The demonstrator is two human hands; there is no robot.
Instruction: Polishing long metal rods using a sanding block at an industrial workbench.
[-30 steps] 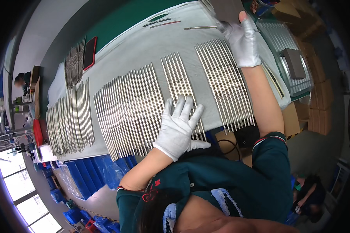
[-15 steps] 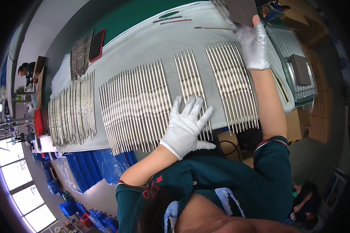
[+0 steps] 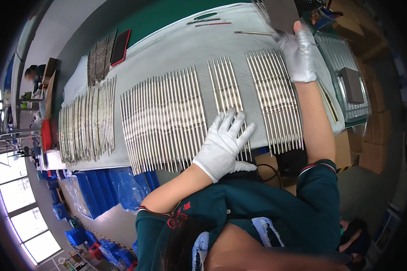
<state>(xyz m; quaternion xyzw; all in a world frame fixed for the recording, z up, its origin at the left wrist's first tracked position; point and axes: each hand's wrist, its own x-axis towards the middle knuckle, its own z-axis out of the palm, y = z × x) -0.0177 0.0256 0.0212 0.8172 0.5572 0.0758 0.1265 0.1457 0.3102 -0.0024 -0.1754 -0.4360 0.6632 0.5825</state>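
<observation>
My left hand (image 3: 225,147), in a white glove, lies with fingers spread over the near part of a small group of thin silver metal rods (image 3: 224,86). At the far right my right hand (image 3: 299,56), gloved with a bare thumb tip, grips the near edge of a flat grey block (image 3: 281,16). Its fingers are partly hidden at the block. One single rod (image 3: 252,32) lies beside those fingers. A wider row of rods (image 3: 165,122) is left of my left hand, and another row (image 3: 276,101) lies between my hands.
More rods (image 3: 88,124) lie at the left, near a red-edged phone (image 3: 120,47). Thin tools (image 3: 212,24) rest at the far side. A second grey block (image 3: 352,85) sits on clear plastic trays (image 3: 332,49) at right. Blue bins (image 3: 95,192) stand below the table.
The whole view has shifted slightly, so the table and rods appear a little farther right. Both hands keep nearly the same places against the rods and the block.
</observation>
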